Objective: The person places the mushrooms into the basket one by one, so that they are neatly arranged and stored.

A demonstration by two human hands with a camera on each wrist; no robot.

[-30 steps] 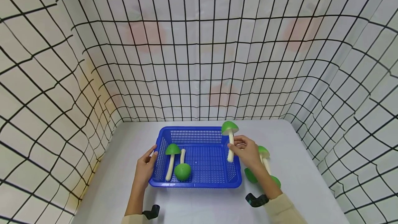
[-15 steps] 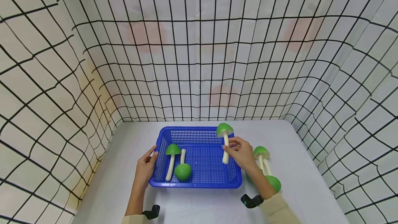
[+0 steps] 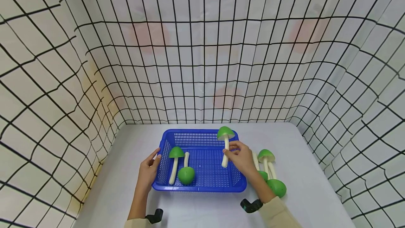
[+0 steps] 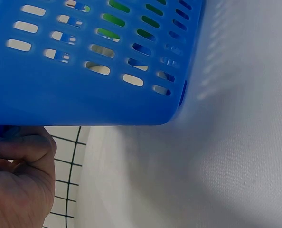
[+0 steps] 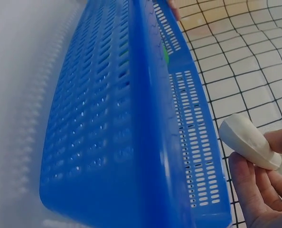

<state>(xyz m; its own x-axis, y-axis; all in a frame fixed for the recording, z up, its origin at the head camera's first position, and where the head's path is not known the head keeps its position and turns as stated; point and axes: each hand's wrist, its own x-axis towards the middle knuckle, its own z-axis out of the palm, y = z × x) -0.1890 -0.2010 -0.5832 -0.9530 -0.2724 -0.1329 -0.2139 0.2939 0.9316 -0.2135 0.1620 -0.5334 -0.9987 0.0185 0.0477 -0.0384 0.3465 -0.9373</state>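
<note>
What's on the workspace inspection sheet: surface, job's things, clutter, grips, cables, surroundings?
Surface: white tabletop.
Job's things: blue basket with two green-capped mushrooms lying inside; raised mushroom, cap up, over the basket's right part; at least three loose mushrooms bunched on the tabletop to its right.
Clutter: nothing seen.
Grips: left grip holds the basket's left rim; right grip pinches the raised mushroom's stem; black wrist devices on both arms.
Cables: nothing seen.
Surroundings: black grid before white backing, rear and both sides.

Right hand [image 3: 242, 157] in a pinch
</note>
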